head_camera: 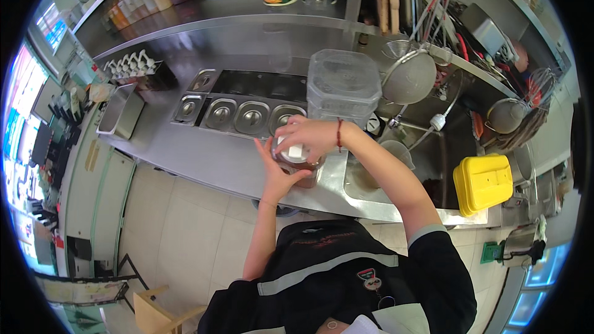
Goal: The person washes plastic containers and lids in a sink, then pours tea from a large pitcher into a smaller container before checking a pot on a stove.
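Note:
A clear container (308,180) with reddish-brown contents stands at the front edge of the steel counter. My left hand (278,180) wraps its near left side, thumb across the front. From above, my right hand (313,137) grips around its white lid (293,152), fingers spread over the rim. Whether the lid is seated or loose cannot be told. Just behind my hands is a row of steel inset pans with lids, among them a lidded pan (252,117). A stack of clear plastic tubs (343,79) is right behind my right wrist.
On the right is a sink (436,148) with a clear measuring jug (398,150) at its left side. A yellow lidded box (482,183) rests by its front edge. Strainers, including a large sieve (410,77), hang above. Leftward are a steel pan (121,111) and pump bottles (132,67).

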Available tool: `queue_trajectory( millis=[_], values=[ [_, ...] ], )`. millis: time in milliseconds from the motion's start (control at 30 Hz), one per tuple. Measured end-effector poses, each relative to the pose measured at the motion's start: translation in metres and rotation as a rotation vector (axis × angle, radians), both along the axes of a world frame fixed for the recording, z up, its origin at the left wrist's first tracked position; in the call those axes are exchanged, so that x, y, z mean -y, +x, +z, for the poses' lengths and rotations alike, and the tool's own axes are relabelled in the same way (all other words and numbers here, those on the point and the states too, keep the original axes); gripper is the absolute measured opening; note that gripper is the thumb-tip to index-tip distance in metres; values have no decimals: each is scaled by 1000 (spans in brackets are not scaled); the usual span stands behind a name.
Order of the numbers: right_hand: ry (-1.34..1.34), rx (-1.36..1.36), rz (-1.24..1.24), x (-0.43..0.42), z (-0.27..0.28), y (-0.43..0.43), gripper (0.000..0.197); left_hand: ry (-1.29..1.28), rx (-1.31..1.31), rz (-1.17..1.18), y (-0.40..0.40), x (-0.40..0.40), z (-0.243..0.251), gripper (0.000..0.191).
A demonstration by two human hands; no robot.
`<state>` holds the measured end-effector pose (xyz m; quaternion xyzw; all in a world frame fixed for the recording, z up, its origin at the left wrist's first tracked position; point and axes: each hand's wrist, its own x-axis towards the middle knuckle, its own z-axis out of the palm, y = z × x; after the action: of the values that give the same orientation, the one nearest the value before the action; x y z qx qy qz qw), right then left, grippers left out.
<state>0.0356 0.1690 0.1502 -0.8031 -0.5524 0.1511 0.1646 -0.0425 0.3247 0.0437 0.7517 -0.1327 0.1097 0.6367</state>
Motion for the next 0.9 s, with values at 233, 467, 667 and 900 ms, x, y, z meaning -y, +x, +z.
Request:
queue_trajectory(
  millis=[233, 467, 667, 900],
  values=[
    [12, 66, 173, 1, -8, 17, 73, 106, -30, -16, -2, 6, -4, 125],
    [120, 134, -405, 2, -3, -36, 71, 85, 89, 164, -15, 36, 19, 112],
    [680, 195, -250, 42, -10, -90, 50, 54, 199, 271, -2, 37, 11, 94],
    [296, -487, -888, 240, -148, -71, 38, 112, 138, 566, -14, 82, 33, 66]
  ],
)
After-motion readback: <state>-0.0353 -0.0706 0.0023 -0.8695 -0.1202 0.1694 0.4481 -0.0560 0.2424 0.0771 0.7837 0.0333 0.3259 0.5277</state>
